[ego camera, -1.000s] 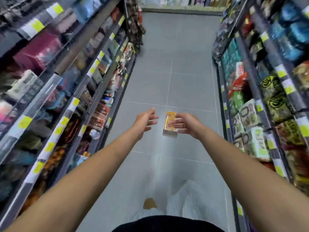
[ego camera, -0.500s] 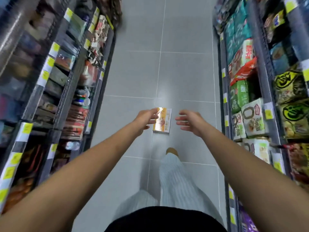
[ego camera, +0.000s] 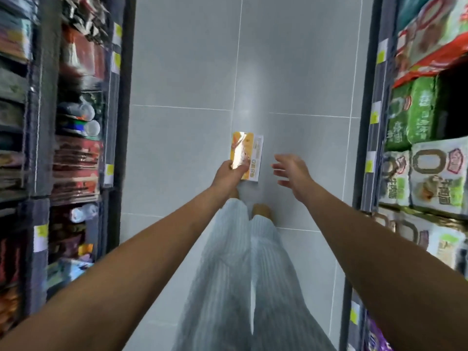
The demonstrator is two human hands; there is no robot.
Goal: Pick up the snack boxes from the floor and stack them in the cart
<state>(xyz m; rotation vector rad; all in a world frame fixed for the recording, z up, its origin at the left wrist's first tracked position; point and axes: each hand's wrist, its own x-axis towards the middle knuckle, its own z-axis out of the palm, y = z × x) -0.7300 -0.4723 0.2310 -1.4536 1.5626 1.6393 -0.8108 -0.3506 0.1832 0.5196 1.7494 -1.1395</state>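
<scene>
A yellow and white snack box (ego camera: 247, 150) lies flat on the grey tiled floor in the middle of the aisle. My left hand (ego camera: 229, 173) is at its near left corner, with the fingers closed over the box's edge. My right hand (ego camera: 291, 171) hovers just right of the box, fingers spread, not touching it. No cart is in view.
Stocked shelves line both sides of the narrow aisle: the left shelf unit (ego camera: 119, 97) and the right shelf unit (ego camera: 367, 122) with green and white snack packs (ego camera: 415, 115). My legs in light striped trousers (ego camera: 243, 274) stand just behind the box.
The view has tilted down and closed in on the box. My left hand has gone from beside the box to gripping its near corner. The right hand stays open beside it.
</scene>
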